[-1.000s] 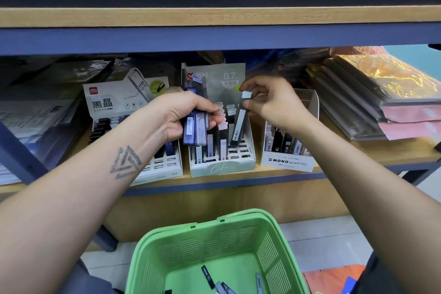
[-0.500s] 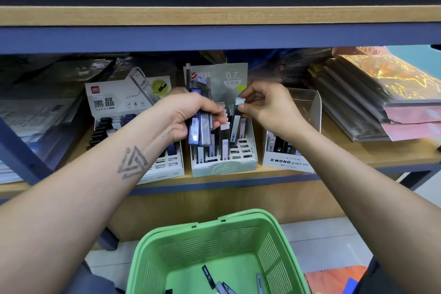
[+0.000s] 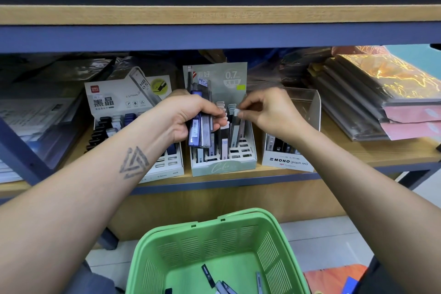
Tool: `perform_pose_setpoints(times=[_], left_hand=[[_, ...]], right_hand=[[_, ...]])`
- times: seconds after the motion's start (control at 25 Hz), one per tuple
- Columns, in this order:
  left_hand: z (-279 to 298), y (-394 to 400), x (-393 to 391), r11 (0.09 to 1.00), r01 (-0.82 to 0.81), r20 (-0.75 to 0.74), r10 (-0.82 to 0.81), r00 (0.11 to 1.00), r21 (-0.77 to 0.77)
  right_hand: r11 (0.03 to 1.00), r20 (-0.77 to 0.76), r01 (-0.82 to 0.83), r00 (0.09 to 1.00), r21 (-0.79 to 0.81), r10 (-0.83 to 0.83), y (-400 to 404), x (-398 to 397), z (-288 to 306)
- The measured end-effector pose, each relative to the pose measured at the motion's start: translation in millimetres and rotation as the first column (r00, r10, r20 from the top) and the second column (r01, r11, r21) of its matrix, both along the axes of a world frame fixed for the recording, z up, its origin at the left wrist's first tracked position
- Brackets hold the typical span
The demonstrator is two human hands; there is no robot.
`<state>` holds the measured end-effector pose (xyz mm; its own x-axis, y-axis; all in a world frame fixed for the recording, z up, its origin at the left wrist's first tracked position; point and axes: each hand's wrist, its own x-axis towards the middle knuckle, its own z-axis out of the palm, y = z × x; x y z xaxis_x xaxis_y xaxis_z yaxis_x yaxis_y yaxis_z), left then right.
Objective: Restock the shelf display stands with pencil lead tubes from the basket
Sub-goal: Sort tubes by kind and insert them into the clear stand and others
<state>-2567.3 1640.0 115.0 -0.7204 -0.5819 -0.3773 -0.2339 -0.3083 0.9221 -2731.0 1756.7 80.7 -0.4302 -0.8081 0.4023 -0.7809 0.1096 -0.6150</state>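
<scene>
From the head camera, everything sits around the pale green display stand [image 3: 223,164] at the middle of the wooden shelf [image 3: 358,153]. Directly in front of the stand's left half, the left hand [image 3: 188,118] grips a bundle of pencil lead tubes [image 3: 200,126] — fingers and thumb curled round them, the tubes upright. Over the stand's right half, the right hand [image 3: 269,112] pinches the white cap of a single tube [image 3: 235,126] between thumb and fingertips; its lower end is down among the stand's slots, beside other tubes already standing there. Left of the stand is a white stand [image 3: 133,102] with black-capped tubes, right of it a MONO box [image 3: 288,162]. Below the stand, on the floor side, a green basket [image 3: 214,246] holds a few loose tubes [image 3: 222,281].
</scene>
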Motion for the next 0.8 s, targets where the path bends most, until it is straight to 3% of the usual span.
perform_pose_setpoints(times=[0.24,0.4,0.52,0.56,0.64,0.72,0.8], left_hand=[[2,1,0,1.0,0.002,0.006,-0.002,1.0,0.001],[2,2,2,1.0,0.011,-0.018,-0.011,1.0,0.0],[4,3,4,0.999,0.032,-0.034,-0.032,0.999,0.009],[4,4,5,0.999,0.051,-0.03,-0.051,0.998,0.008],[8,10,7,0.995,0.102,-0.021,-0.102,0.995,-0.003],[10,16,10,0.989,0.144,-0.022,-0.145,0.989,-0.031],[11,22,11,0.986,0.157,-0.028,-0.159,0.987,-0.058]], right_hand=[[0.999,-0.212,0.028,0.977,0.038,-0.019,-3,10,-10],[0.993,-0.427,0.056,0.904,0.107,-0.005,2,13,-6],[0.99,-0.429,0.071,0.903,0.123,-0.011,4,14,-1],[0.995,-0.338,0.067,0.94,0.068,-0.04,3,15,1],[0.996,0.05,0.043,0.998,-0.078,-0.039,1,17,10],[0.987,0.45,-0.027,0.888,-0.157,0.096,2,24,21],[0.979,0.601,-0.095,0.778,-0.178,0.185,1,29,23]])
